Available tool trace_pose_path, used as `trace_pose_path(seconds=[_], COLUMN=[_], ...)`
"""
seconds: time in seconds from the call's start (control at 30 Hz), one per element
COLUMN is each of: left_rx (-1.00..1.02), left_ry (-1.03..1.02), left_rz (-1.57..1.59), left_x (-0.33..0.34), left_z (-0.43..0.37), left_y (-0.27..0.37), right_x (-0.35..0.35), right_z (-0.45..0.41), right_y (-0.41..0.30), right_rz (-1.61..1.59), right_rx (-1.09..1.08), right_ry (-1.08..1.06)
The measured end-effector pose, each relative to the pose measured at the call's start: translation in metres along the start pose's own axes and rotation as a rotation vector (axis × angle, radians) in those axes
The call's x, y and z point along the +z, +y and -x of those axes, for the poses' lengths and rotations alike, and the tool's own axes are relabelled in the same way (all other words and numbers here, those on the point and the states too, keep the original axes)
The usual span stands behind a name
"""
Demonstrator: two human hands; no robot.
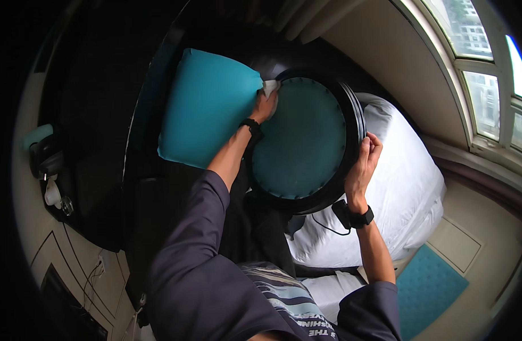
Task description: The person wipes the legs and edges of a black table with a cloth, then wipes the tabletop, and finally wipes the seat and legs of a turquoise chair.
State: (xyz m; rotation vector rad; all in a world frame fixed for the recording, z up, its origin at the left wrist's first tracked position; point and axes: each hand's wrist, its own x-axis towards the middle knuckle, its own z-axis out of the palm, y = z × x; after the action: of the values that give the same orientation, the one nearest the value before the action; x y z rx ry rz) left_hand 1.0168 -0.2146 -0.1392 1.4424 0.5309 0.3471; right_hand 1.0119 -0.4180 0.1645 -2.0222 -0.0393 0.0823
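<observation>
A round black-rimmed piece with a dark teal face [301,138] is tilted up in front of me, small dark studs or notches lining the edge of the face. My left hand [266,102] pinches a crumpled white cloth or tissue [270,86] at the piece's upper left edge. At the opposite side, my right hand [364,160] grips the black rim, thumb and fingers around its ridged edge. Just left of the round piece stands a teal padded seat or cushion [212,108]. Black bands or devices are strapped to both wrists.
A bed with white bedding [397,183] lies close on the right, below a window [480,85]. A teal tufted panel [431,290] is at lower right. On the far left a dark counter holds a black appliance [47,155] and a white cup [52,194].
</observation>
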Motion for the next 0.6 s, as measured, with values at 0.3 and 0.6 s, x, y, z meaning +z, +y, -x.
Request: trace_pose_path(seconds=[0.3,0.6], left_rx=[-0.504,-0.367], left_ry=[-0.302,0.257], left_rz=[-0.389,-0.023], left_x=[-0.064,-0.056], left_z=[0.183,0.291], left_y=[-0.066,0.029], right_x=[-0.01,-0.01], right_z=[-0.002,0.067], right_y=[0.013,0.038], right_rz=[-0.023,-0.445], right_rx=[-0.003,0.138], right_ry=[-0.036,-0.294])
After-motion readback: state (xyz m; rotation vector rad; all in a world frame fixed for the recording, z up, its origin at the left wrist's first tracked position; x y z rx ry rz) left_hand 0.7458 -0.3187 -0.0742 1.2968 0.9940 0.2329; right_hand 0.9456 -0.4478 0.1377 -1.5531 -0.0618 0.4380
